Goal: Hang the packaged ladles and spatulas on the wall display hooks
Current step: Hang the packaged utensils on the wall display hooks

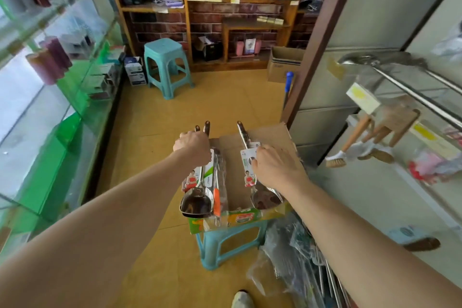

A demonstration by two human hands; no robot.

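The left hand (pixel 192 146) grips a spatula pair (pixel 196 204) round the upper handles, fingers clamped shut on them. Two dark handle tips stick out beyond the knuckles, and the shiny blades point back toward the person. The pair hangs over the left edge of the box (pixel 275 137), and printed cards wrap its handles.

The right hand (pixel 275 166) holds a single spatula (pixel 265 200) that lies inside the box, on its right side. The fingers curl over the carded handle and the thumb lies on the card. Its handle tip points away and its blade rests against the near wall of the box.

The box is open brown cardboard with a green and orange printed front. It sits on a teal stool (pixel 220 245). Between the two hands, more wrapped packs lie in the box, among them an orange-handled tool (pixel 217 197).

To the right stands the wall display, with a metal rail (pixel 412 97) reaching out from it. A ladle (pixel 350 60) hangs at the top, and a brush (pixel 336 161) with a wooden handle hangs lower down. A heap of clear plastic packs (pixel 292 245) lies on the floor (pixel 212 97) just right of the stool.

A second teal stool (pixel 166 67) stands further off, near wooden shelves (pixel 212 0) against a brick wall. A glass cabinet (pixel 75 97) runs along the left.
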